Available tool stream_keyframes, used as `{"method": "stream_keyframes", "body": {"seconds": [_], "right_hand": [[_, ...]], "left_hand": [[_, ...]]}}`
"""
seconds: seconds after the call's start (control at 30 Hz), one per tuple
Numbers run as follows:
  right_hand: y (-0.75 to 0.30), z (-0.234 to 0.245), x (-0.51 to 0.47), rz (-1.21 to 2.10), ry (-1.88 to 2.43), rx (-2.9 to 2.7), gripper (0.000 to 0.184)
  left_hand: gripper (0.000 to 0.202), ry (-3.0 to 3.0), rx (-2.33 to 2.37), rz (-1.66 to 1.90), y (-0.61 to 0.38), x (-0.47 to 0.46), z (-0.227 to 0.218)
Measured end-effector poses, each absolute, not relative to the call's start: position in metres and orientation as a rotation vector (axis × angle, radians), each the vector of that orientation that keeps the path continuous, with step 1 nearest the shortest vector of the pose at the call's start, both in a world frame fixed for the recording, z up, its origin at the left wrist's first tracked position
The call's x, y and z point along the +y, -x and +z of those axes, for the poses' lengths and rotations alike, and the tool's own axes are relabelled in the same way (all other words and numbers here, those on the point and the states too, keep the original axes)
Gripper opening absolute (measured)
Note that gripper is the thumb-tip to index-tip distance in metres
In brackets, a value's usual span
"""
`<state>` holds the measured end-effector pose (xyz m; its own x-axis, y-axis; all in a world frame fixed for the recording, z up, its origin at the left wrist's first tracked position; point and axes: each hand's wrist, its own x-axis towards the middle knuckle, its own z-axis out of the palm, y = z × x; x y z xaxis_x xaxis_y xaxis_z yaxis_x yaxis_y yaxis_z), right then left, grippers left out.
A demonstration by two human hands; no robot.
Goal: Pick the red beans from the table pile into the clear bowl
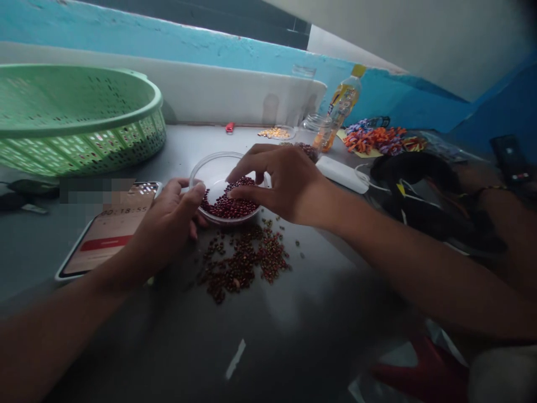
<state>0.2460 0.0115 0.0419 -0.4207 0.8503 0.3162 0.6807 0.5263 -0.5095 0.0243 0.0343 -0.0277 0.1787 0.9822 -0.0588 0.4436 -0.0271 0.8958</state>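
Note:
A clear round plastic container (229, 219) stands on the grey table, with dark red beans (235, 206) inside it. My left hand (172, 210) grips its left rim, thumb on top and fingers lower down the side. Over the container's right side is my right hand (281, 179), thumb and index finger apart, with no object visible between them. Its fingertips are close to the beans; whether they touch them I cannot tell. Just in front of the container lies a loose pile of mixed dark red and greenish beans (247, 254) on the table.
A phone (113, 224) showing a timer lies left, before a green basket (84, 134). Behind are a red clip-like object (229, 128), yellow grains (274, 132), a jar (314, 126) and a tilted bottle (342, 106). At right are a white power strip (342, 174) and another person's arm (495, 212).

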Motion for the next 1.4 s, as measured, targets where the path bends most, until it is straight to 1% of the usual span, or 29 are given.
{"method": "stream_keyframes", "body": {"seconds": [0.07, 0.13, 0.2, 0.27, 0.3, 0.37, 0.5, 0.6, 0.7, 0.83, 0.9, 1.0, 1.07, 1.23, 1.4], "right_hand": [[-0.255, 0.039, 0.002, 0.511, 1.251, -2.235, 0.015], [-0.270, 0.033, -0.014, 0.720, 1.292, -2.313, 0.015], [-0.283, 0.024, -0.029, 0.856, 1.342, -2.442, 0.024], [-0.288, 0.013, -0.037, 0.868, 1.377, -2.525, 0.034], [-0.288, 0.009, -0.038, 0.856, 1.389, -2.544, 0.036], [-0.282, 0.002, -0.035, 0.870, 1.394, -2.564, 0.032], [-0.268, 0.000, -0.021, 0.945, 1.358, -2.616, 0.016], [-0.264, 0.001, -0.015, 0.979, 1.345, -2.600, 0.011], [-0.265, -0.002, -0.012, 1.107, 1.396, -2.440, 0.014], [-0.267, -0.011, -0.007, 1.557, 1.417, -1.993, 0.018], [-0.268, -0.016, -0.005, 1.779, 1.378, -1.733, 0.017], [-0.268, -0.021, -0.002, 1.950, 1.328, -1.433, 0.014], [-0.269, -0.023, -0.001, 1.983, 1.306, -1.361, 0.013], [-0.271, -0.023, -0.001, 1.979, 1.301, -1.422, 0.022], [-0.270, -0.012, -0.005, 1.814, 1.320, -1.470, 0.016]], "left_hand": [[0.052, -1.619, 1.406, 0.791, -0.024, 0.034, -0.028], [0.053, -1.649, 1.419, 0.788, -0.024, 0.035, -0.030], [0.052, -1.662, 1.420, 0.803, -0.023, 0.036, -0.032], [0.052, -1.645, 1.412, 0.824, -0.023, 0.037, -0.035], [0.052, -1.640, 1.413, 0.829, -0.023, 0.038, -0.035], [0.052, -1.638, 1.426, 0.828, -0.023, 0.038, -0.036], [0.050, -1.631, 1.423, 0.824, -0.023, 0.036, -0.034], [0.051, -1.600, 1.382, 0.836, -0.024, 0.035, -0.033], [0.053, -1.590, 1.368, 0.825, -0.024, 0.034, -0.033], [0.056, -1.620, 1.357, 0.873, -0.023, 0.037, -0.038], [0.057, -1.629, 1.353, 0.900, -0.022, 0.039, -0.042], [0.059, -1.637, 1.352, 0.901, -0.021, 0.040, -0.044], [0.059, -1.638, 1.363, 0.899, -0.021, 0.039, -0.044], [0.058, -1.639, 1.354, 0.906, -0.021, 0.039, -0.044], [0.054, -1.641, 1.356, 0.892, -0.019, 0.040, -0.044]]}}
